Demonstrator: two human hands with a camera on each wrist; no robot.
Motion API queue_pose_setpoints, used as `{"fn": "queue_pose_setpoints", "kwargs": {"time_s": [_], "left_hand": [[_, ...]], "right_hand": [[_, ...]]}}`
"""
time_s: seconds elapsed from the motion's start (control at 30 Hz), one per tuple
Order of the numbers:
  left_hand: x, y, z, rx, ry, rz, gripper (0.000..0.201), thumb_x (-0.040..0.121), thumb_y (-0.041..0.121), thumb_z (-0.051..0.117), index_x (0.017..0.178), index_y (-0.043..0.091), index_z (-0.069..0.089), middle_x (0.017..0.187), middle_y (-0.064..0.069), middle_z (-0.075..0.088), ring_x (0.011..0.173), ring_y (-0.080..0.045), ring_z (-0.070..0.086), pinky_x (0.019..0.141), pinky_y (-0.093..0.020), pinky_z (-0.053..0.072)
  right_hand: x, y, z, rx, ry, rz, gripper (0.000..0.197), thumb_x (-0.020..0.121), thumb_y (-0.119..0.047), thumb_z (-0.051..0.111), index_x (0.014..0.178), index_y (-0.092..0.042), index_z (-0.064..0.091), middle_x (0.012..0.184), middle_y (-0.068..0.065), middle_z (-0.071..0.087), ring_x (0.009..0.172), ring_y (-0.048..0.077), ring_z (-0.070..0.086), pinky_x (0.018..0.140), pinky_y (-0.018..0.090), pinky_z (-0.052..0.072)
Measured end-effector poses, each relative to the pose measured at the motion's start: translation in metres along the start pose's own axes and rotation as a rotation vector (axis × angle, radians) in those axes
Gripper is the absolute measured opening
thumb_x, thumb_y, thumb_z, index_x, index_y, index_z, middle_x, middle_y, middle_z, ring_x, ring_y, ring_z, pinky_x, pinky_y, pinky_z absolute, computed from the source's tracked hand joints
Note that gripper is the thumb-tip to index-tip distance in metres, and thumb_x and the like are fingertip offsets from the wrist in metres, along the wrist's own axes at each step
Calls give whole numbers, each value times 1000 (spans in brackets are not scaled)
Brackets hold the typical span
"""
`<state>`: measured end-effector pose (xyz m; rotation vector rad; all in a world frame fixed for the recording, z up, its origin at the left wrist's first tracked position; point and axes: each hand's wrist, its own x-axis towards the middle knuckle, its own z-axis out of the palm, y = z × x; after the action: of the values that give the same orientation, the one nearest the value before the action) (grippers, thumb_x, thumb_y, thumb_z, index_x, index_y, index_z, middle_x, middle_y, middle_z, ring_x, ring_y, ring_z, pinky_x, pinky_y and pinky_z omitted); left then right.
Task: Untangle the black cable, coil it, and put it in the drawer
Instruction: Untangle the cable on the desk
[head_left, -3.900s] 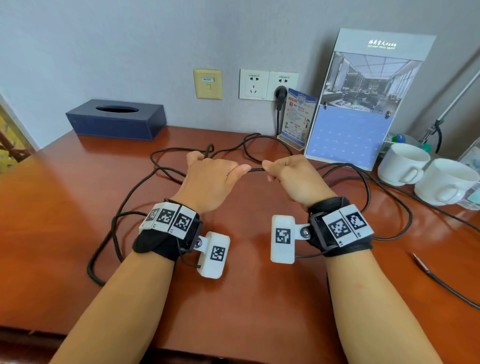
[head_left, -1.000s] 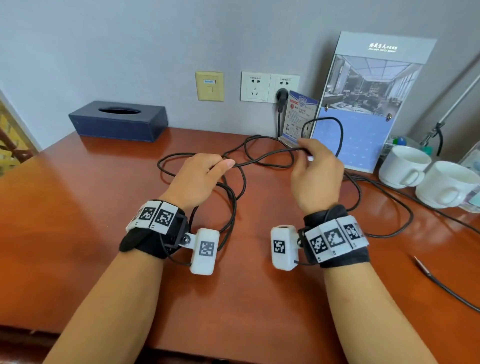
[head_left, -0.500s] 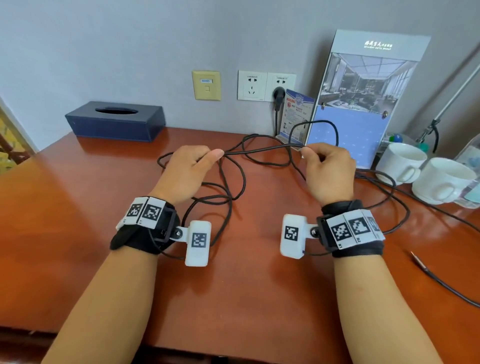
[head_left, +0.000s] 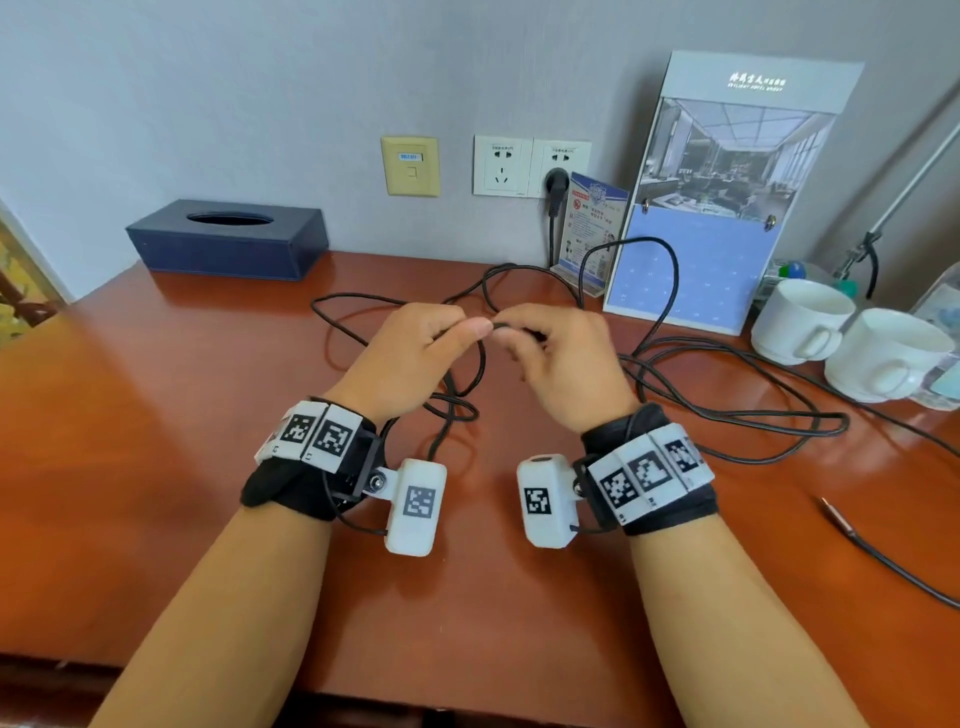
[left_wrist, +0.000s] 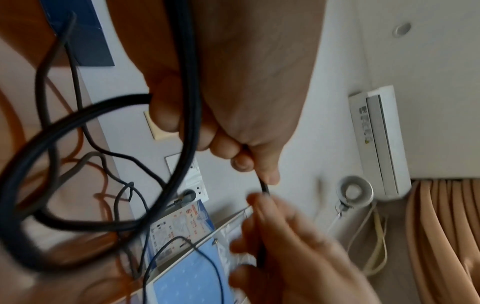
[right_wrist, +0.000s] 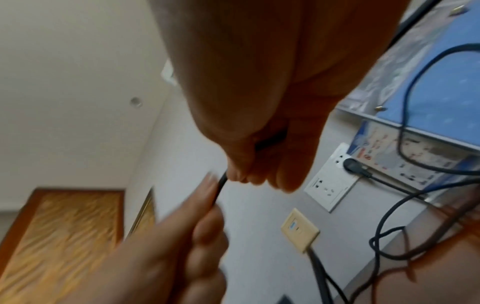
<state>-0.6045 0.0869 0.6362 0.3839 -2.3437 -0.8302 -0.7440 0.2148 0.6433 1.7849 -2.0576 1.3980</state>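
Black cable (head_left: 670, 291): one thin, matte cord, loose loops sprawled over the wooden desk (head_left: 156, 441), in front of the wall sockets (head_left: 530, 166).
Left hand (head_left: 415, 358): fingers curled, pinching the cable, coils hanging below.
Right hand (head_left: 566, 364): curled, pinching the same strand, just beside the left.
Cups (head_left: 800, 322): two, white, right of the cable.
Tissue box (head_left: 228, 239): one, navy, left of the sockets.
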Motion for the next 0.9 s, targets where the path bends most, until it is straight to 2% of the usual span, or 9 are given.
{"fn": "queue_pose_setpoints", "kwargs": {"time_s": [0.07, 0.17, 0.33, 0.43, 0.5, 0.57, 0.67, 0.73, 0.9], "left_hand": [[0, -5, -9, 19, 28, -30, 50, 103, 35, 51, 62, 15, 30, 60, 3, 27, 54, -8, 25, 53, -25, 24], [0, -12, -19, 45, 48, -54, 49, 102, 35, 52, 63, 17, 29, 61, 2, 24, 54, -9, 23, 52, -23, 22], [1, -15, -16, 40, 109, -76, 53, 101, 33, 56, 60, 21, 25, 58, 7, 22, 53, -10, 23, 52, -23, 22], [1, -16, -12, 23, 170, -71, 52, 102, 32, 55, 59, 21, 27, 56, 8, 25, 52, -8, 25, 53, -23, 24], [3, -13, -7, 36, 172, -53, 51, 102, 34, 54, 60, 18, 30, 57, 7, 28, 53, -9, 27, 53, -24, 25], [3, -9, -1, 46, 146, -28, 51, 100, 40, 52, 60, 15, 33, 58, 4, 30, 54, -9, 28, 55, -29, 28], [1, -4, 4, 21, 92, 4, 51, 96, 48, 47, 60, 13, 38, 56, 5, 33, 54, -9, 31, 54, -30, 29], [1, -4, 3, -31, 65, 12, 52, 96, 48, 46, 59, 11, 40, 56, 7, 33, 53, -8, 30, 53, -26, 27], [0, -9, -10, 4, 73, -14, 53, 98, 46, 49, 59, 18, 27, 58, 9, 24, 53, -8, 23, 52, -25, 21]], "right_hand": [[3, 14, -17, 26, 139, 118, 13, 92, -20, 64, 93, -19, 76, 64, -26, 63, 59, -3, 60, 71, 32, 57], [6, 30, -34, 43, 338, 264, 12, 90, -29, 62, 85, -28, 73, 60, -11, 65, 56, 15, 67, 67, 45, 59], [6, 36, -25, 39, 372, 377, 14, 86, -33, 57, 84, -30, 70, 65, -2, 68, 67, 31, 68, 69, 53, 58], [4, 29, -18, -96, 244, 403, 26, 92, -23, 55, 110, -18, 72, 100, 9, 75, 96, 37, 69, 97, 41, 51], [2, 13, -9, -188, 205, 245, 39, 93, -11, 57, 132, -8, 60, 127, 13, 66, 119, 31, 60, 105, 27, 38], [-1, -5, 5, -161, 135, 42, 43, 92, -3, 56, 135, -4, 57, 135, 14, 60, 125, 28, 56, 107, 24, 36], [-2, -11, 18, -115, 13, -95, 33, 94, -8, 54, 125, -5, 66, 122, 15, 68, 113, 29, 63, 101, 27, 43], [-2, -8, 15, -80, 1, -113, 23, 96, -14, 57, 112, -9, 73, 98, 10, 74, 89, 26, 67, 84, 34, 52], [3, 7, -7, -42, 125, 22, 16, 94, -23, 64, 86, -16, 76, 69, -18, 62, 65, 13, 65, 68, 28, 51]]}}
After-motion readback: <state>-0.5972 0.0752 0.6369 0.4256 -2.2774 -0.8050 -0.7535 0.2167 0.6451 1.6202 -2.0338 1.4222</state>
